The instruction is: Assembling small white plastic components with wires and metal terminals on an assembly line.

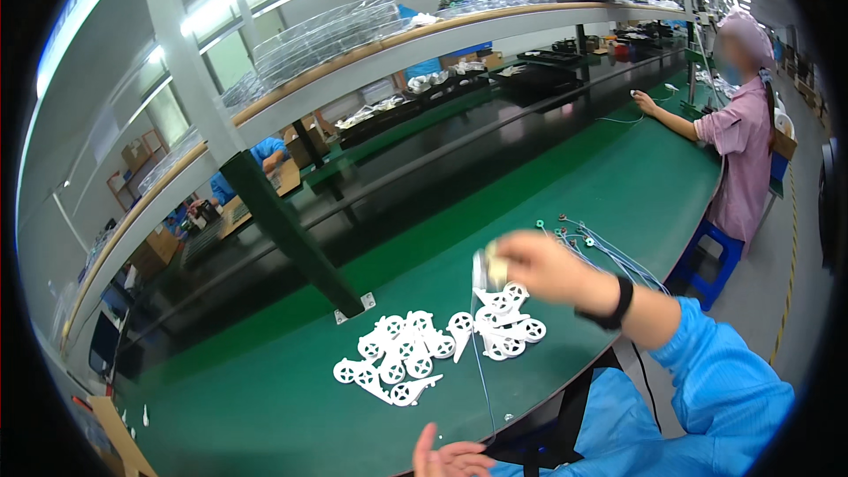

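My right hand (552, 269), wearing a black wristband, is raised over the right side of the green bench. Its fingers are closed on a small white part (480, 272), blurred by motion. From that part a thin blue-grey cable (480, 362) hangs down to the bench's near edge. Pale yellow covering shows at the fingertips. Below it lies a pile of white plastic pieces (511, 329), each with a spoked round end and some with a tapering arm. A second pile of the same pieces (393, 353) is just left. At the lower edge, my left hand (450, 459) is open, partly cut off.
Cables with small round ends (605, 256) lie right of my right hand. A dark green post (283, 230) rises from the bench. Beyond run a black conveyor (433, 150) and a shelf (353, 49). A co-worker in pink (742, 137) sits at the far right.
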Demonstrator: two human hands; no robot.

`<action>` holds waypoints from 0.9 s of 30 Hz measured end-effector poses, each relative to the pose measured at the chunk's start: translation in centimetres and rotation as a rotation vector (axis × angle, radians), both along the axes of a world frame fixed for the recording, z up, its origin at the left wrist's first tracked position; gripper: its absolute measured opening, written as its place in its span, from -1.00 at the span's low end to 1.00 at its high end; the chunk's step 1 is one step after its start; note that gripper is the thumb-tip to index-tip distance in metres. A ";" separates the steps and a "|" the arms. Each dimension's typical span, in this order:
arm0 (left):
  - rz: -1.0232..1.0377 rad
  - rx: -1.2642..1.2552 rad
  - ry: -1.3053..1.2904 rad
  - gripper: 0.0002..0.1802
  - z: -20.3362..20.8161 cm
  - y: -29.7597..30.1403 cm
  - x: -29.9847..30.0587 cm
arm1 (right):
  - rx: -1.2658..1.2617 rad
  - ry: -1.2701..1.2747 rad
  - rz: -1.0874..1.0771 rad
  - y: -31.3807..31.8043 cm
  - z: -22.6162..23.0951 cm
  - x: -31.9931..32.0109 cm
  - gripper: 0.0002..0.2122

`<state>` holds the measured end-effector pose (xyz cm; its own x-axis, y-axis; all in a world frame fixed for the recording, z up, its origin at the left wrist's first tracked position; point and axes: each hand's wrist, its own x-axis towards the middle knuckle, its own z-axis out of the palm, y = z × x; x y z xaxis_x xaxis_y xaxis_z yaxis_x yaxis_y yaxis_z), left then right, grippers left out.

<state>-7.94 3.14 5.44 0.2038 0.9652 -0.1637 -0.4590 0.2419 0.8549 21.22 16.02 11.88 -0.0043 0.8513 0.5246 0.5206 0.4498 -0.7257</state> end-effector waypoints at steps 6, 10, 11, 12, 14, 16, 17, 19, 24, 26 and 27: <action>0.122 0.107 0.170 -0.68 0.0 0.0 0.1 | -0.228 0.268 -0.185 -1.3 -3.0 6.4 -0.68; 0.136 0.163 0.293 -0.80 -0.4 0.5 2.0 | -0.431 0.281 -0.160 -8.4 -7.0 7.0 -0.75; 0.022 0.234 0.356 -0.80 -0.9 1.3 2.9 | -0.495 0.318 -0.144 -9.9 -6.9 6.5 -0.75; -0.103 0.307 0.414 -0.80 -1.5 2.3 3.8 | -0.555 0.356 -0.138 -11.5 -6.6 6.2 -0.76; -0.181 0.434 0.523 -0.78 -2.3 4.6 5.8 | -0.614 0.388 -0.134 -14.3 -6.9 6.6 -0.75; -0.166 1.162 0.942 -0.76 -1.5 7.0 8.2 | -0.623 0.379 -0.150 -16.0 -6.8 7.4 -0.75; -0.117 1.308 1.026 -0.76 -0.8 7.8 9.4 | -0.615 0.386 -0.163 -16.4 -6.7 7.9 -0.75; -0.235 1.405 1.215 -0.56 -0.6 9.3 11.4 | -0.521 0.437 -0.211 -17.3 -6.5 9.5 -0.77; -0.382 1.269 1.427 -0.51 -2.7 11.9 14.7 | -0.494 0.220 -0.530 -16.9 -6.0 13.8 -0.78; -0.394 1.291 1.474 -0.57 -3.4 12.3 14.6 | -0.370 0.059 -0.564 -15.5 -5.8 14.6 -0.77; -0.391 1.290 1.482 -0.57 -3.3 12.2 14.6 | -0.345 -0.037 -0.563 -14.1 -6.2 15.0 -0.76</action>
<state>6.61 15.39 2.15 0.7774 0.5759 0.2528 0.5505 -0.8175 0.1694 36.18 1.91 5.69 0.4775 0.8483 0.2290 0.6358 -0.1537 -0.7564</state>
